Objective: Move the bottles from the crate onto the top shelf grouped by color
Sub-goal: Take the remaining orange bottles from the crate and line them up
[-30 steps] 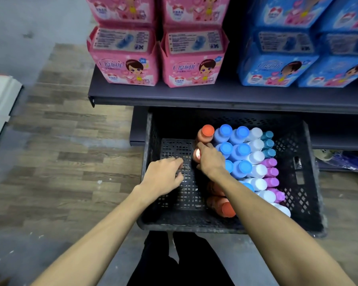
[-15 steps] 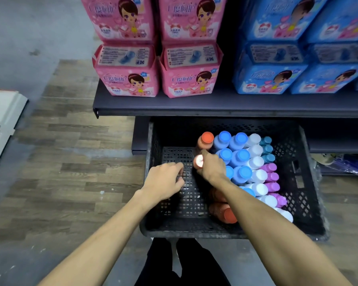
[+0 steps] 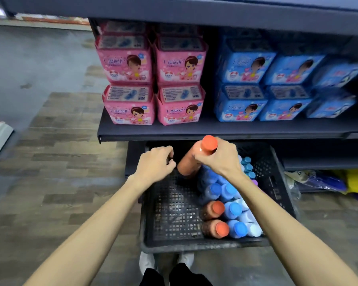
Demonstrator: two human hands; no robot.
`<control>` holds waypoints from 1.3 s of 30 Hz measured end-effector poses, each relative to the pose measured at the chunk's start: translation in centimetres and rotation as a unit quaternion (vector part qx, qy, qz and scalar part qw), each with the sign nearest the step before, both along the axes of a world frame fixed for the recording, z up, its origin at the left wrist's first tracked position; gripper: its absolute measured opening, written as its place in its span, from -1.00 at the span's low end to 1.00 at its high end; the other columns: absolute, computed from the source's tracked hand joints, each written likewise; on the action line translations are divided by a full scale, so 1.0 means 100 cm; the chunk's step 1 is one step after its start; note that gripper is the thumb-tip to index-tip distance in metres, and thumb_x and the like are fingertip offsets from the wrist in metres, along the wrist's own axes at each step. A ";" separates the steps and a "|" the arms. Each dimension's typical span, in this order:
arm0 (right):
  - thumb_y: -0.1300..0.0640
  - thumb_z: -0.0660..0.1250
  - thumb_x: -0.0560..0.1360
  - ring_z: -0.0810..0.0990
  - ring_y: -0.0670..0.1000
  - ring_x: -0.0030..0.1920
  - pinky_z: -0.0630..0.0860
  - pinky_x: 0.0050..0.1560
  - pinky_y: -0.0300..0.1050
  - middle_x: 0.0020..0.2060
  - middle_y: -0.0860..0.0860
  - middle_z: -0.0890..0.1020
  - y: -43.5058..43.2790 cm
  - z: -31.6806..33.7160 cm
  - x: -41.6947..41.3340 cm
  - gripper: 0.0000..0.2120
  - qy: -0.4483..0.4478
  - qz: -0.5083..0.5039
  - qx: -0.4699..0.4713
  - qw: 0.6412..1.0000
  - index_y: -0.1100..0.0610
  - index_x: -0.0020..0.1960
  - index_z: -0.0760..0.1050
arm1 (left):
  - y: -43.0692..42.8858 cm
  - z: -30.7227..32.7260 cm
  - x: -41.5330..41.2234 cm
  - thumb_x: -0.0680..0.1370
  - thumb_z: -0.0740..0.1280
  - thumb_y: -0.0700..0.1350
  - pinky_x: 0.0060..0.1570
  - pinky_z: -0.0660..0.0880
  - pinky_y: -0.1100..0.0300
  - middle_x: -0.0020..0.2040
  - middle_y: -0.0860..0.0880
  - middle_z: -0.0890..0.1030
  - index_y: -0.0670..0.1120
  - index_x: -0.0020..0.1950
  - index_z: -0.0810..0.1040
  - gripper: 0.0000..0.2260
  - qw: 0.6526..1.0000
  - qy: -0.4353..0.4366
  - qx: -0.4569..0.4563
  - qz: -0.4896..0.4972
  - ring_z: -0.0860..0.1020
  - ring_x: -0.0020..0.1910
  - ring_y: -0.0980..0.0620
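Two hands reach out over the black crate [image 3: 174, 246], which stands on the wood-patterned floor [image 3: 60, 162] in front of a dark shelf [image 3: 194, 131]. The right hand [image 3: 217, 162] is closed around the orange bottle [image 3: 188, 164], its fingers and thumb wrapped about the neck just under the orange cap. The bottle is held above the far end of the crate, tilted so that its cap points up toward the shelf edge and its base hangs down to the left. The left hand [image 3: 153, 164] is just beside the bottle's body, to its left, with the fingers curled in; nothing shows in its grip, and I cannot tell whether it touches the bottle. Below the right forearm, the rest of the bottles stand packed along the right side of the crate: two more orange bottles [image 3: 212, 209] near the front, blue-capped bottles [image 3: 232, 209] beside and behind them, pale ones [image 3: 250, 228] further right, and teal caps [image 3: 247, 168] at the far right; the left half of the crate shows its mesh bottom. On the shelf stand pink packs [image 3: 130, 106] at the left and blue packs [image 3: 240, 108] at the right, stacked two high. A higher shelf board [image 3: 194, 15] runs across the top.
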State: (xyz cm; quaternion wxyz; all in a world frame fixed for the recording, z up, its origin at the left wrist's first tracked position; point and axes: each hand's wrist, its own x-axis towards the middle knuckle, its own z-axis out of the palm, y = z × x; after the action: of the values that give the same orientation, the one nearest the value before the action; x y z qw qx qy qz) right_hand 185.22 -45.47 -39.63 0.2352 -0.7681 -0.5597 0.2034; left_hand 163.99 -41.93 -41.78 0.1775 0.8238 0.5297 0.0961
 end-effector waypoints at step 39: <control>-0.21 0.35 0.26 0.43 0.00 -0.37 0.53 -0.29 -0.12 -0.44 -0.02 0.55 0.041 0.393 -0.078 -0.63 -0.066 0.106 0.370 0.921 0.09 -0.19 0.58 | 0.058 0.360 -0.065 0.46 0.27 -0.02 -0.36 0.36 0.16 -0.28 0.05 0.56 -0.02 -0.12 0.48 -0.91 0.893 -0.019 0.449 -0.022 0.52 -0.26 -0.05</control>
State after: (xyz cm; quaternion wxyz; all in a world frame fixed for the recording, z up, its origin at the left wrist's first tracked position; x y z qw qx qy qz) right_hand 177.41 -41.38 -0.31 0.4419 -0.5742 -0.6878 -0.0451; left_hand 157.53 -36.16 -5.83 -0.1993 0.8253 0.4085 0.3350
